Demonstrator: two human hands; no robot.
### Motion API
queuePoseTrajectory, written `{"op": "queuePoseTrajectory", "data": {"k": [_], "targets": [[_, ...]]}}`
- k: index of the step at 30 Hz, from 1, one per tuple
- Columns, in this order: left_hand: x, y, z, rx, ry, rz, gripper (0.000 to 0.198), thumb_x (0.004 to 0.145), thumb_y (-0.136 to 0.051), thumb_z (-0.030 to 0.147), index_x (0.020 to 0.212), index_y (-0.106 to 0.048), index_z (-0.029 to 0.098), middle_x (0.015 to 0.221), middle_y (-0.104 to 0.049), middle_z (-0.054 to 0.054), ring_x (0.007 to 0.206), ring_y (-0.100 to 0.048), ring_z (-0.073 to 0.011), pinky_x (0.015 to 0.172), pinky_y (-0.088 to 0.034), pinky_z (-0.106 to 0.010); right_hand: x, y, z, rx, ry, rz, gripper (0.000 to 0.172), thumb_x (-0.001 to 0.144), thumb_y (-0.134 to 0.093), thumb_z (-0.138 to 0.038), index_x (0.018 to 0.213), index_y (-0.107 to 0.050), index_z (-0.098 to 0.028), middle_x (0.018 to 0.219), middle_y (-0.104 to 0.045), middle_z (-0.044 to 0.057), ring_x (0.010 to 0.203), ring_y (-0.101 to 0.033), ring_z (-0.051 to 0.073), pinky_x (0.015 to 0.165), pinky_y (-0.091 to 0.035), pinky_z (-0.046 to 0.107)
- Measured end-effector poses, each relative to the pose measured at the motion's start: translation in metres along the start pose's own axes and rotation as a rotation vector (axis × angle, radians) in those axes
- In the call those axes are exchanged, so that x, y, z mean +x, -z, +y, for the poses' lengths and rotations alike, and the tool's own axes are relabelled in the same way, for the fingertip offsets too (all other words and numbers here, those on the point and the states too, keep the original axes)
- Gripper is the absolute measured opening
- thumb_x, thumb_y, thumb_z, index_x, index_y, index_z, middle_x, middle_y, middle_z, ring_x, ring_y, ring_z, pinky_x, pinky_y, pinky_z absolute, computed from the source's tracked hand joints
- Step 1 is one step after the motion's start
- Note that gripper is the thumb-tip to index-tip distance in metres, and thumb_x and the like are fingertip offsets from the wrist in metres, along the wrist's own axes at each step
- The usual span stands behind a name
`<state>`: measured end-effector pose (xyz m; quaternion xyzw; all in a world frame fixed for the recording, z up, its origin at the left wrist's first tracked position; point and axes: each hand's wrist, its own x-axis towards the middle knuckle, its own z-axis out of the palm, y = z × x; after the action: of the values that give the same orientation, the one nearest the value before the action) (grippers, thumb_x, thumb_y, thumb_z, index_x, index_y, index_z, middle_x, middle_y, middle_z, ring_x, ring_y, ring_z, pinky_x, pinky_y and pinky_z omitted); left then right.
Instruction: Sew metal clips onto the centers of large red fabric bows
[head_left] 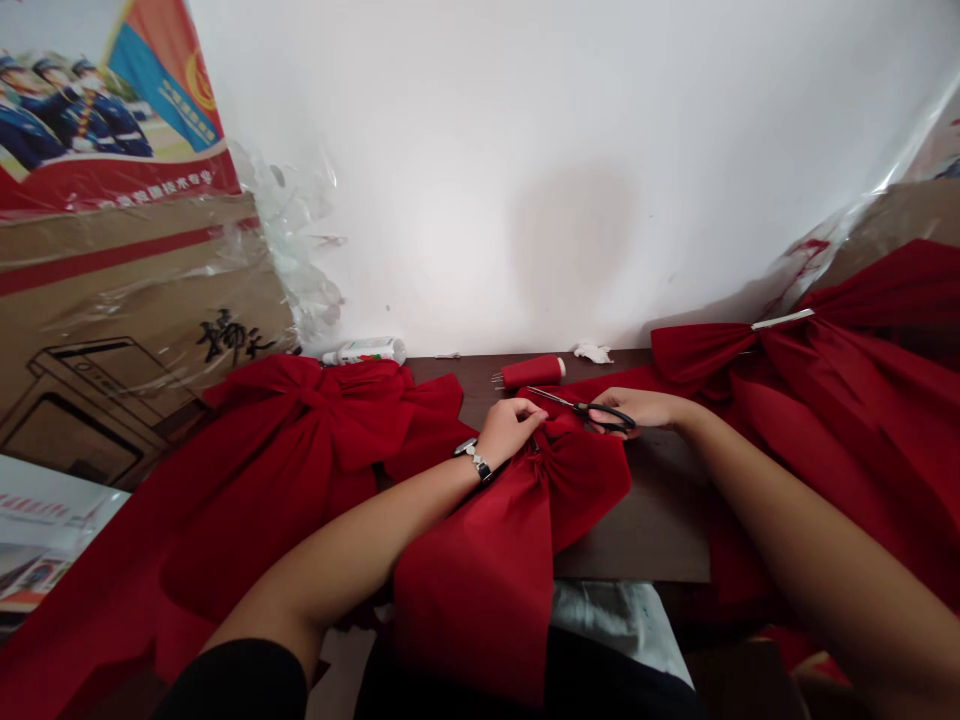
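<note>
A red fabric bow [510, 520] hangs over the front edge of the dark table, its gathered knot near the middle. My left hand [511, 426], with a watch and bracelet at the wrist, pinches the cloth at the top of that knot. In my right hand [637, 408] are black-handled scissors [616, 417], fingers around the handles. Their blades point left, just above the bow and close to my left fingers. Whether a thread lies between my left fingertips is too small to tell. Behind the blades lies a spool of red thread [531, 373] with needles at its left end.
More red bows lie at the left [307, 410] and at the right [817, 350]. A white tube [371, 350] and a crumpled white scrap [592, 352] rest against the white wall [450, 200]. Cardboard boxes [135, 290] stand on the left side.
</note>
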<state>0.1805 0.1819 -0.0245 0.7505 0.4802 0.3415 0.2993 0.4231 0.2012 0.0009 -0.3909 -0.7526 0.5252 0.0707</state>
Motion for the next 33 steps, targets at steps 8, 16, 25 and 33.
{"op": "queuePoseTrajectory", "data": {"k": [8,16,25,33], "targets": [[0.0004,0.0,0.0001,-0.001,0.011,-0.001,0.019,0.082,-0.058,0.029,0.077,-0.071,0.015,0.084,-0.073,-0.005,0.078,-0.065,-0.0159,0.075,-0.045,-0.025,0.0003,0.0017,0.0044,0.004,0.009,0.003,0.057,0.074,-0.054,-0.07,0.072,-0.052,-0.013,0.049,-0.045,-0.004,0.041,-0.033,0.005,0.041,-0.022,0.019],[0.0,0.0002,0.0018,0.007,-0.001,-0.002,0.019,0.082,-0.058,0.029,0.076,-0.071,0.015,0.083,-0.073,-0.005,0.077,-0.065,-0.0153,0.074,-0.045,-0.024,0.0004,-0.001,0.0006,-0.015,-0.044,0.024,0.066,0.066,-0.053,-0.08,0.068,-0.051,-0.014,0.046,-0.045,-0.003,0.039,-0.033,0.006,0.04,-0.021,0.019],[0.0002,-0.0002,0.0004,0.008,0.001,-0.005,0.02,0.081,-0.058,0.029,0.076,-0.071,0.015,0.084,-0.073,-0.005,0.078,-0.065,-0.0155,0.075,-0.045,-0.025,0.0009,-0.0032,-0.0033,-0.032,-0.031,0.028,0.067,0.067,-0.049,-0.081,0.068,-0.05,-0.015,0.046,-0.044,-0.003,0.039,-0.033,0.006,0.04,-0.022,0.02],[-0.0011,0.0012,0.003,0.006,0.003,-0.001,0.021,0.081,-0.057,0.03,0.077,-0.071,0.015,0.084,-0.074,-0.005,0.078,-0.065,-0.0161,0.076,-0.046,-0.025,0.0028,-0.0008,0.0027,-0.01,-0.006,0.014,0.062,0.07,-0.052,-0.077,0.069,-0.05,-0.014,0.045,-0.044,-0.004,0.037,-0.032,0.005,0.039,-0.022,0.019]]}}
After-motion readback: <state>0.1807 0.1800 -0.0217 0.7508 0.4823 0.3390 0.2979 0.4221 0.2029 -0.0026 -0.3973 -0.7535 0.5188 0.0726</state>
